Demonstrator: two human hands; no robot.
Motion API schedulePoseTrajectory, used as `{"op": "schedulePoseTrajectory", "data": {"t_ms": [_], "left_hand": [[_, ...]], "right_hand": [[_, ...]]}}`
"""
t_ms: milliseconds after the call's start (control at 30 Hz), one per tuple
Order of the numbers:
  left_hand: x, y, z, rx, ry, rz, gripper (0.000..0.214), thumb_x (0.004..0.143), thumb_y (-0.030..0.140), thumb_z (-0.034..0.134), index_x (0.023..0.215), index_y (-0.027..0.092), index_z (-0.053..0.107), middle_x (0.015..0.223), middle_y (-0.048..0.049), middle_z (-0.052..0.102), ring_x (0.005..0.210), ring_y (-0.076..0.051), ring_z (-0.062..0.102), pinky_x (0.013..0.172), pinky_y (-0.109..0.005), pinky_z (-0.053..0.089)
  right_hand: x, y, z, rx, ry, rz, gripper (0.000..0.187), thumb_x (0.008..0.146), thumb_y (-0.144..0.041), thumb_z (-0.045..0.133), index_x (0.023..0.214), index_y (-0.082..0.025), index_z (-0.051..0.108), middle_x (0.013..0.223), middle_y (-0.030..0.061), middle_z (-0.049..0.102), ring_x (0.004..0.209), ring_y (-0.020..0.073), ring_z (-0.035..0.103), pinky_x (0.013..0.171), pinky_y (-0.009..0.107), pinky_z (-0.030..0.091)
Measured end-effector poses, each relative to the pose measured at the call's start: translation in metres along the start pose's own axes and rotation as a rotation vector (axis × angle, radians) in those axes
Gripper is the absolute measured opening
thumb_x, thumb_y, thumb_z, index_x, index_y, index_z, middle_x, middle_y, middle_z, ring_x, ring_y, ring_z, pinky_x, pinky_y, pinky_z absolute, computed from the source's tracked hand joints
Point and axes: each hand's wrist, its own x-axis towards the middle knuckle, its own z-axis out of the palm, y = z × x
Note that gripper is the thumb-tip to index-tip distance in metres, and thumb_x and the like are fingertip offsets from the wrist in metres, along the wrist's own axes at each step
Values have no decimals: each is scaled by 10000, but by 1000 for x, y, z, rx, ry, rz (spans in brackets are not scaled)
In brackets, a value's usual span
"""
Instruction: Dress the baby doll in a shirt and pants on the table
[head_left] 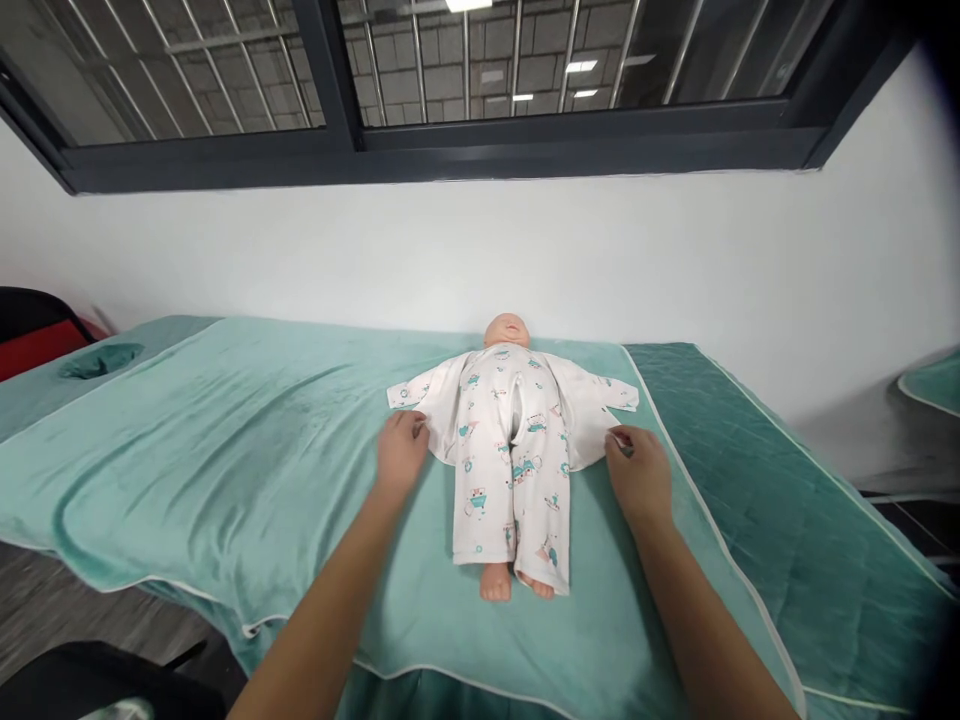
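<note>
A baby doll (507, 331) lies face up on a teal towel (225, 450), head toward the wall, bare feet toward me. It wears white patterned trousers (510, 480), and an open white patterned jacket (577, 410) lies spread beneath it. My left hand (401, 450) is closed in a pinch on the jacket's left flap near the sleeve. On the other side, my right hand (637, 470) pinches the edge of the jacket's right flap. Both hands rest on the towel beside the doll's hips.
The towel covers a quilted teal bed (787, 500) set against a white wall below a dark-framed window. A face hole (101, 360) shows at the bed's far left end. Something red and black (37, 330) stands at the left edge. Another teal bed corner (934, 385) appears at right.
</note>
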Motion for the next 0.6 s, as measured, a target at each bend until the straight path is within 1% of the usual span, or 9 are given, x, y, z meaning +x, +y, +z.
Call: {"op": "schedulePoseTrajectory", "data": {"t_ms": [67, 167, 233, 300, 400, 467, 500, 567, 600], "left_hand": [[10, -8, -2, 152, -6, -56, 274, 855, 266, 506, 1066, 188, 664, 1153, -116, 654, 1125, -302, 563, 947, -424, 437], [17, -12, -3, 281, -1, -110, 331, 872, 377, 526, 1116, 185, 638, 1211, -138, 630, 1160, -343, 540, 945, -469, 427], [16, -11, -3, 303, 7, -131, 317, 872, 414, 531, 1060, 183, 639, 1193, -139, 633, 1150, -346, 542, 938, -476, 425], [14, -9, -3, 297, 6, -142, 272, 871, 419, 528, 967, 189, 639, 1167, -135, 637, 1136, -345, 543, 928, -478, 420], [12, -9, -4, 231, 1, -129, 215, 869, 392, 519, 817, 205, 611, 1143, -121, 644, 1132, -340, 537, 930, -471, 397], [12, -9, -5, 73, 16, -150, 190, 852, 376, 534, 771, 211, 585, 1083, -107, 660, 1106, -323, 546, 929, -444, 386], [12, -8, -6, -57, 27, -182, 181, 840, 379, 550, 770, 214, 576, 1025, -96, 666, 1062, -306, 560, 911, -422, 390], [15, -2, -9, -327, 42, -256, 207, 834, 417, 560, 789, 214, 553, 884, -58, 647, 917, -256, 580, 832, -367, 416], [17, 4, -12, -426, 44, -283, 239, 847, 448, 543, 803, 213, 539, 831, -36, 624, 842, -227, 574, 782, -339, 425]], "right_hand": [[6, 12, -2, -167, 21, 79, 354, 845, -372, 548, 1058, -121, 677, 1057, 173, 662, 990, 305, 588, 895, 401, 436], [12, 16, -5, -355, -56, 145, 494, 842, -472, 572, 1163, -104, 644, 1156, 211, 637, 1049, 348, 572, 886, 421, 428], [16, 13, -5, -409, -138, 181, 511, 851, -533, 553, 1137, -120, 649, 1118, 197, 654, 1022, 348, 584, 839, 416, 429], [21, 11, -6, -410, -217, 228, 461, 855, -549, 533, 1055, -155, 662, 1020, 159, 680, 944, 329, 603, 773, 403, 423], [31, 5, -6, -271, -264, 312, 330, 843, -492, 540, 925, -191, 646, 875, 101, 678, 802, 273, 602, 694, 368, 405], [38, -8, -7, -58, -186, 332, 265, 830, -455, 559, 875, -199, 611, 810, 64, 651, 734, 231, 581, 670, 343, 408], [40, -20, -8, 76, -123, 311, 249, 830, -445, 567, 880, -202, 592, 806, 49, 640, 721, 213, 576, 669, 330, 416], [40, -51, -13, 318, -42, 175, 225, 850, -430, 567, 914, -214, 562, 835, 27, 628, 738, 188, 580, 687, 306, 438], [38, -68, -16, 390, -91, 58, 192, 874, -412, 555, 915, -224, 554, 863, 19, 628, 763, 178, 589, 708, 298, 444]]}}
